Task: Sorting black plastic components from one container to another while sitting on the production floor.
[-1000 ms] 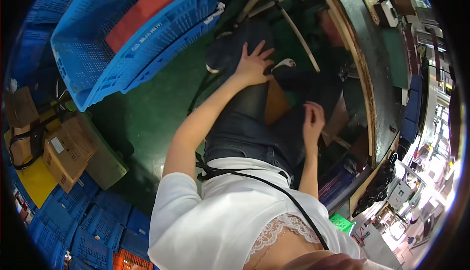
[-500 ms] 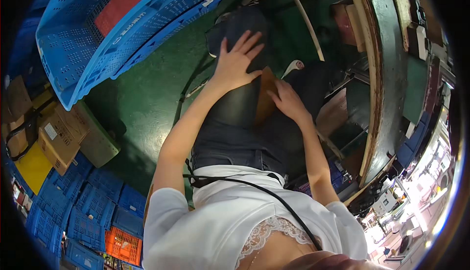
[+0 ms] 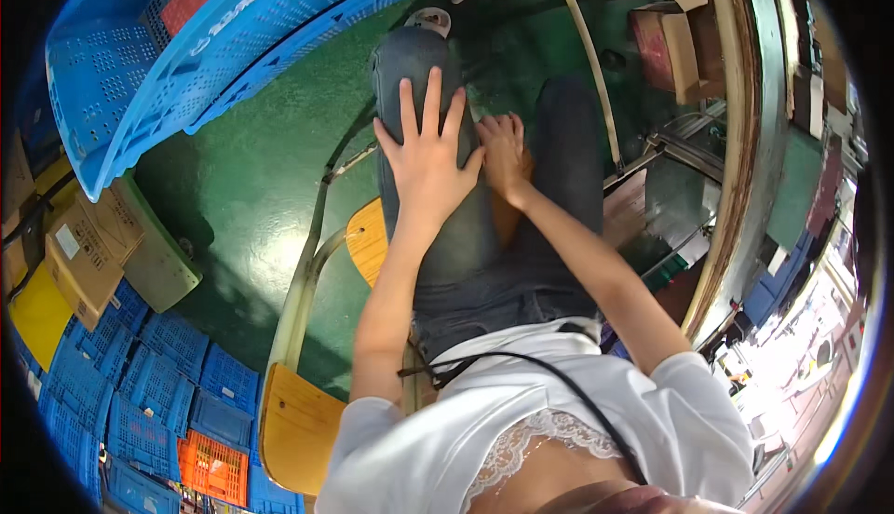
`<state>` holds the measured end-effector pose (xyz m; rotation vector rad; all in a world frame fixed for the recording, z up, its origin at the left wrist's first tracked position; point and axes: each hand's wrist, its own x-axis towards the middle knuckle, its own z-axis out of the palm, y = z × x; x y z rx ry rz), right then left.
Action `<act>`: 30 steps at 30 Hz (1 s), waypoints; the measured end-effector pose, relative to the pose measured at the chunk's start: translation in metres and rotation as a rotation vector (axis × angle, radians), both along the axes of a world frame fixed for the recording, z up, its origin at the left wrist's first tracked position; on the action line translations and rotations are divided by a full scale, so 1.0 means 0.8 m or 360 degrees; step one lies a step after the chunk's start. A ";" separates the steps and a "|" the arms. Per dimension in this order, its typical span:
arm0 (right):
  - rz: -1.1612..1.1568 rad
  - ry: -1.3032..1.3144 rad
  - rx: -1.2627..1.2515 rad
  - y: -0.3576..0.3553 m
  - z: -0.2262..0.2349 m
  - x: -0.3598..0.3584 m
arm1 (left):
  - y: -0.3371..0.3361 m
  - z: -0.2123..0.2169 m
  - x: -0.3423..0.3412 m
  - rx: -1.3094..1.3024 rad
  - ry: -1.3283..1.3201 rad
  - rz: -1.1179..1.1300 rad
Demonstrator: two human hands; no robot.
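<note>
My left hand (image 3: pixel 430 165) lies flat with its fingers spread on the dark jeans (image 3: pixel 417 62) over my left thigh. Against the inner side of that thigh is my right hand (image 3: pixel 504 162), its fingers bent and drawn together. Whatever they might hold is hidden. The two hands are close, the left thumb pointing at the right fingers. Between my legs a strip of the wooden seat (image 3: pixel 506 221) shows under the right wrist. My left foot wears a light shoe (image 3: pixel 430 20) beyond the knee.
A large blue perforated crate (image 3: pixel 140 123) with a red piece inside stands at upper left. Cardboard boxes (image 3: pixel 88 244) and stacked blue crates (image 3: pixel 163 379) are at left, with an orange crate (image 3: pixel 213 467). A workbench edge (image 3: pixel 750 169) runs along the right; an open carton (image 3: pixel 670 48) sits beyond the chair-like frame.
My left hand has settled flat on the left thigh. The right hand has moved left to that thigh's inner side, its fingers curling. My torso has shifted right, exposing more of the wooden chair.
</note>
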<state>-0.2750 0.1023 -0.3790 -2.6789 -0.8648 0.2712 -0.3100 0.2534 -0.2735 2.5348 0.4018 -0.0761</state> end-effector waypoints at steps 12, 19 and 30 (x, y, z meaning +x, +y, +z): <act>-0.0140 -0.0171 0.0124 -0.018 -0.023 -0.006 | 0.001 -0.021 -0.006 -0.0119 -0.0230 -0.0134; 0.0042 -0.0261 -0.0076 -0.019 -0.018 -0.001 | 0.010 -0.023 -0.007 -0.0219 -0.0220 -0.0123; -0.0002 0.0132 -0.0058 -0.029 -0.013 -0.009 | 0.008 -0.026 0.005 -0.0302 -0.0241 -0.0097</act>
